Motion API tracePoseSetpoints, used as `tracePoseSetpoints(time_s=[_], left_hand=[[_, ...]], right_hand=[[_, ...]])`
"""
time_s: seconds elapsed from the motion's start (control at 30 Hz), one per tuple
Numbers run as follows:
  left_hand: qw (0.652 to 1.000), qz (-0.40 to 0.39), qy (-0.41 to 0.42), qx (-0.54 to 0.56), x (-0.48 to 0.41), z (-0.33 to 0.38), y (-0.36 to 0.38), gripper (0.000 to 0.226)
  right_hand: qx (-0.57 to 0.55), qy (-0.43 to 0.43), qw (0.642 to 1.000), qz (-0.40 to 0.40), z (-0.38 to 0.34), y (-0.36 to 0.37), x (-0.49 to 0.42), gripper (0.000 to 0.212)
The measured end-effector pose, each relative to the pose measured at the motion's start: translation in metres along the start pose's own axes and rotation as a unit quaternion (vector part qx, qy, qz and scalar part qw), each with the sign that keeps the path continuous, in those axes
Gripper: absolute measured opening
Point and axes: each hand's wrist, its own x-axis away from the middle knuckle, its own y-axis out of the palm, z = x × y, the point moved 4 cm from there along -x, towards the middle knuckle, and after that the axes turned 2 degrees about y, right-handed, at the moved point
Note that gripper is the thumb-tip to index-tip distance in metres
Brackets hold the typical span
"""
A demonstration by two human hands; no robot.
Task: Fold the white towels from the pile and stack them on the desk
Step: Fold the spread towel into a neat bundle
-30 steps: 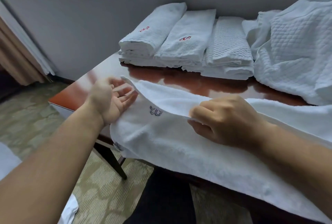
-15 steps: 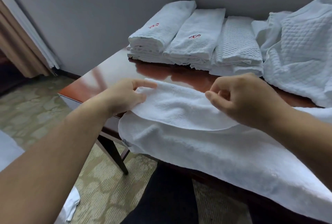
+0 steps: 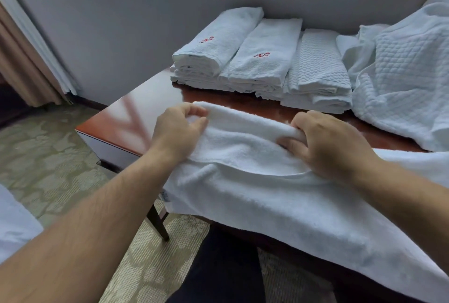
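Observation:
A long white towel lies across the near part of the reddish wooden desk and hangs over its front edge. Its far edge is folded back into a thick roll. My left hand pinches the left end of that fold. My right hand grips the fold further right, fingers curled round the cloth. Behind, three stacks of folded white towels stand side by side at the back of the desk.
An unfolded pile of white quilted cloth fills the desk's right back corner. A grey wall and window sill rise behind the desk. Curtains hang at the left. Patterned carpet lies below, and something white shows at the lower left.
Both hands have carried the towel's folded edge further away from me across the desk. The left hand went from open beside the towel to pinching it. The embroidered mark is now hidden.

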Motion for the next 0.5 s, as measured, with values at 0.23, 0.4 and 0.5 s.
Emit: tracePoseSetpoints(time_s=[0.23, 0.4, 0.5], left_hand=[[0.968, 0.021, 0.167, -0.188, 0.017, 0.031, 0.014, 0.041], [0.923, -0.180, 0.305, -0.151, 0.017, 0.082, 0.063, 0.037], [0.893, -0.227, 0.338, -0.193, 0.014, 0.099, 0.088, 0.031]], right_hand=[[-0.016, 0.059, 0.995, -0.075, 0.026, -0.014, -0.005, 0.045], [-0.078, 0.086, 0.993, -0.039, 0.067, -0.054, 0.027, 0.019], [-0.071, 0.128, 0.985, -0.091, 0.093, -0.054, 0.055, 0.017]])
